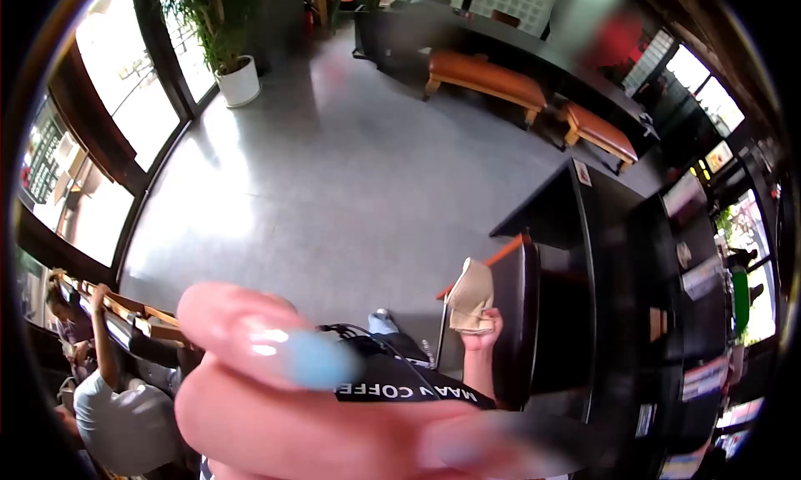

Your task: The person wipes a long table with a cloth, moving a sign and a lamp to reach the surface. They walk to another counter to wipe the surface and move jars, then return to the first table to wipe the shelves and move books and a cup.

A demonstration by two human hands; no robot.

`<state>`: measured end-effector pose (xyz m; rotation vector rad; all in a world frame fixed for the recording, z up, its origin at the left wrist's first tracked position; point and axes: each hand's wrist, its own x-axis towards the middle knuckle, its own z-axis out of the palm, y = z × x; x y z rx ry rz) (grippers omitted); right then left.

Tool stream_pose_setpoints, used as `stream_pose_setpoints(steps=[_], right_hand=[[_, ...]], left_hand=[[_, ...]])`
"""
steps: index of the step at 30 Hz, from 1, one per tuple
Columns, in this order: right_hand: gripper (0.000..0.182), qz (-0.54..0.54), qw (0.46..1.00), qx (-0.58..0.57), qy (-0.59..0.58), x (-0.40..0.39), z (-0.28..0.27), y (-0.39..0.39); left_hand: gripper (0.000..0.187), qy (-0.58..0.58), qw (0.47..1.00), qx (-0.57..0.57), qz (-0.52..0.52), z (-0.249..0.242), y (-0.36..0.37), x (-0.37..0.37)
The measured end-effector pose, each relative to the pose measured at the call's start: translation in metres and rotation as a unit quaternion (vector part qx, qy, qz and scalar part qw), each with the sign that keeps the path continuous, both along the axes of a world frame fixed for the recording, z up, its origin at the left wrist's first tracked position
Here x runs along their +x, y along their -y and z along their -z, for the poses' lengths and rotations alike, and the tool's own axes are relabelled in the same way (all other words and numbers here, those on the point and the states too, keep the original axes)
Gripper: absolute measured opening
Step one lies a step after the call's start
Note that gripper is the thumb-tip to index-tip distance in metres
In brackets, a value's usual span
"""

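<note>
Fingers (250, 330) of the left hand (317, 422) fill the lower part of the head view. They are so close to the lens that they are blurred, and the nails show pale blue polish. Two of them lie across the frame, one above the other. Nothing can be seen in them, and whether they are curled or loose cannot be told.

Further off and to the right, the right hand (482, 330) is raised, with its forearm running down out of sight behind the left hand. Its fingers are clenched around the lower end of a beige cloth (471, 296). The cloth is folded and stands up out of the fist, its top corner leaning left.

The cloth is held in the air just beside the edge of a dark panel with an orange rim (511, 248). Whether cloth and panel touch cannot be told. Between the two hands a black apron (400, 384) with white lettering shows, and above it the toe of a light shoe (382, 320) on the grey floor (334, 180).

A long dark tabletop (584, 221) runs along the right side. Two brown cushioned benches (488, 75) stand well apart from the hands at the far end of the room, against another dark counter. A plant in a white pot (239, 81) stands by the bright windows (125, 80) at upper left. At lower left another person in a white top (117, 417) sits with one arm lifted.
</note>
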<state>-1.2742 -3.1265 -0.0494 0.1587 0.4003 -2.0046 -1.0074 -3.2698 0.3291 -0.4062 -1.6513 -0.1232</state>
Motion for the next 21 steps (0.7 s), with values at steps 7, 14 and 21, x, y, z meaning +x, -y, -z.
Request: stream_pose_setpoints(steps=[7, 14, 21], right_hand=[[0.048, 0.003, 0.998, -0.021, -0.061, -0.152, -0.082, 0.194], [0.051, 0.110, 0.965, -0.045, -0.235, -0.289, -0.225, 0.345], [0.053, 0.336, 0.839, -0.013, -0.428, -0.413, -0.288, 0.408]], left_hand=[[0.027, 0.012, 0.999, 0.019, 0.029, -0.025, 0.168, -0.129], [0.023, 0.021, 0.992, 0.023, 0.124, -0.009, 0.349, -0.287], [0.020, 0.024, 0.967, 0.033, 0.253, -0.032, 0.500, -0.484]])
